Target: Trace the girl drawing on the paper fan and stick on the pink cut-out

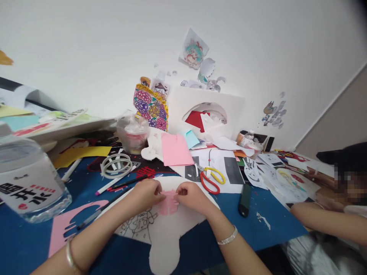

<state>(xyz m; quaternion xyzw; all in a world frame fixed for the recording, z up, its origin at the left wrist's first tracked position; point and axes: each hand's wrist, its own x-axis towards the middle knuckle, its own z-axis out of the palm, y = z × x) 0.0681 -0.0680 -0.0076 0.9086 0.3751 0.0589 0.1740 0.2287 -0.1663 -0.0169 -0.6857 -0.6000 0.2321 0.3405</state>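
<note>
My left hand (pixel 147 194) and my right hand (pixel 191 196) meet over a small pink paper cutout (pixel 168 204), and the fingers of both are pinched on it. The cutout lies on a large white paper shape (pixel 166 236) with a line drawing (pixel 137 226) on its left part. That white shape rests on the blue table (pixel 258 225). A bracelet is on each of my wrists.
Red and yellow scissors (pixel 210 178), a black tool (pixel 244 200), markers (pixel 113 183), a tape roll (pixel 116 165), a pink sheet (pixel 174 149) and a large clear bottle (pixel 27 179) lie around. Another person's arm (pixel 323 219) rests at the right edge.
</note>
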